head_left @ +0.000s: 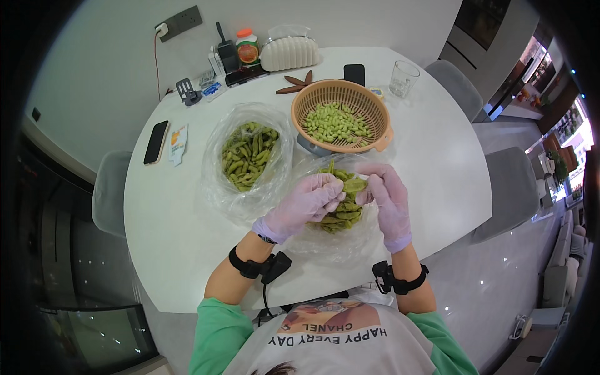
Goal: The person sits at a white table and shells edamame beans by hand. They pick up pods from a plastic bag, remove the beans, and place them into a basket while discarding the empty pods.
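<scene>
Both hands wear thin, pale purple gloves. My left hand has its fingertips pinched at the left end of a green edamame pod. My right hand curls at the pod's other end; I cannot tell whether its fingers grip it. Below the hands, a pile of spent-looking or whole pods lies on a clear plastic bag. Farther left, an opened clear bag holds many plump pods. Shelled green beans cover the bottom of an orange plastic colander beyond my hands.
The colander sits over a grey basin. A drinking glass and a dark phone stand or lie behind it. Another phone and a sachet lie left on the white table. Grey chairs flank it.
</scene>
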Tool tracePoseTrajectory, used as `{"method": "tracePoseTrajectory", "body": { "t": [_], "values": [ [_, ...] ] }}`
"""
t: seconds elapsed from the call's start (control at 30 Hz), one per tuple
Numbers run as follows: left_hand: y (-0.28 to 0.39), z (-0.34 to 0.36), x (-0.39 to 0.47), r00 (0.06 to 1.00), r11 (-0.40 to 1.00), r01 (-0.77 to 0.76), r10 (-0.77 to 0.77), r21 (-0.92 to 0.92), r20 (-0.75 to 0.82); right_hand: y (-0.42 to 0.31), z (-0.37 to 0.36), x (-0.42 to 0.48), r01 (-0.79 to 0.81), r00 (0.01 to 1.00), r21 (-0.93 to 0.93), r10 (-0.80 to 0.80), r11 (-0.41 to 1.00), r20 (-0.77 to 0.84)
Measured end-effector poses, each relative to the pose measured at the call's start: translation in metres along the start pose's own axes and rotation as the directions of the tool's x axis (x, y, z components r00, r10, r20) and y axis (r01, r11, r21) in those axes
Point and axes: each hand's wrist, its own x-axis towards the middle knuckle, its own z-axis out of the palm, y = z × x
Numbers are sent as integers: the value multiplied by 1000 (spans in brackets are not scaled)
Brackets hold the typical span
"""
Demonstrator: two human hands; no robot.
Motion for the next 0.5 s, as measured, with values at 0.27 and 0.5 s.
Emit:
{"method": "tracePoseTrajectory", "body": {
  "t": [0.27,0.5],
  "values": [
    [1,2,-1,986,960,-155,166,232,-32,15,-2,0,-159,964,-110,179,981,198],
    [-17,0,8,748,539,-396,659,744,-79,21,-1,-1,-124,984,-163,142,979,104]
  ]
}}
